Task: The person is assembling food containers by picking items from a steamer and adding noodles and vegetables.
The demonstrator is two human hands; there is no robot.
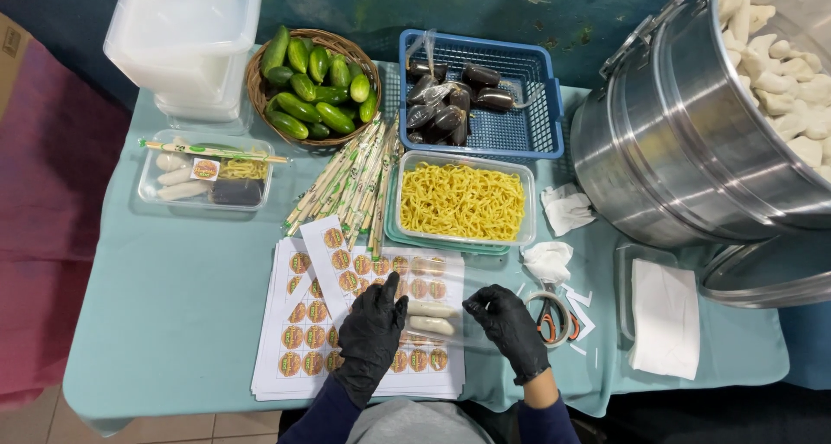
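Teal table, gloved hands, left flat on clear box, right pinching its hard-to-see lid, steel pot cropped

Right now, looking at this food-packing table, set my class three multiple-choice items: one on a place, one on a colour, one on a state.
1. Where are the cucumbers?
A. in the blue basket
B. in the round wicker basket
C. in the metal pot

2. What colour are the gloves on the left hand and right hand?
A. black
B. white
C. yellow

3. How does the clear tray between the hands stand?
A. empty
B. filled with noodles
C. holding two pale rolls

Answers: 1 B, the green cucumbers fill the wicker basket. 2 A, both gloves are black. 3 C, two pale rolls lie side by side in it.
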